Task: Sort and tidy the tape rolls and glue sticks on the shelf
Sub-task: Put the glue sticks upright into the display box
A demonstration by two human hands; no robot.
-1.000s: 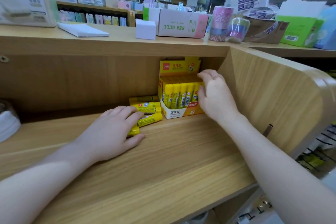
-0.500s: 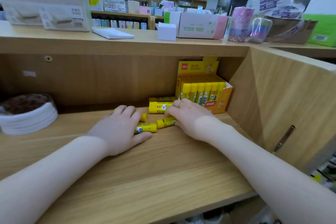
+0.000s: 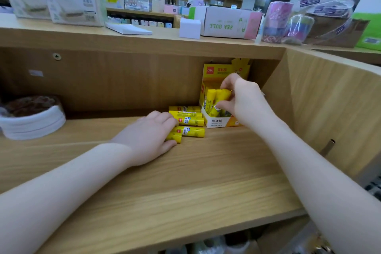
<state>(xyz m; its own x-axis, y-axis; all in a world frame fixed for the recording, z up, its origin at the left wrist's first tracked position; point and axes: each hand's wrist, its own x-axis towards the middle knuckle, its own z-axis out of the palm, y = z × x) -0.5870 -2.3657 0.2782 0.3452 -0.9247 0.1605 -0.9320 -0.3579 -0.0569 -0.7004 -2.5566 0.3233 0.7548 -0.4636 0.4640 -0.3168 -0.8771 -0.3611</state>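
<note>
A yellow display box point(image 3: 216, 122) of glue sticks stands at the back right of the wooden shelf point(image 3: 185, 181). My right hand point(image 3: 241, 99) is at the box's open front, fingers closed on an upright yellow glue stick point(image 3: 218, 107) among the others standing there. Several loose yellow glue sticks point(image 3: 189, 121) lie on their sides just left of the box. My left hand point(image 3: 148, 136) rests palm down on the shelf, its fingers on the nearest loose stick point(image 3: 175, 137). Wrapped tape rolls point(image 3: 276, 20) stand on the top counter at the right.
A stack of white round items point(image 3: 31, 123) sits at the shelf's left end. The shelf's right side wall point(image 3: 329, 105) stands close to the box. On the counter above are a white-and-pink carton point(image 3: 226, 22), a small white box point(image 3: 189, 28), a notepad point(image 3: 127, 29) and packaged goods point(image 3: 55, 4).
My right hand has lifted from the loose sticks on the shelf up to the box, carrying a glue stick. My left hand stays on the loose pile.
</note>
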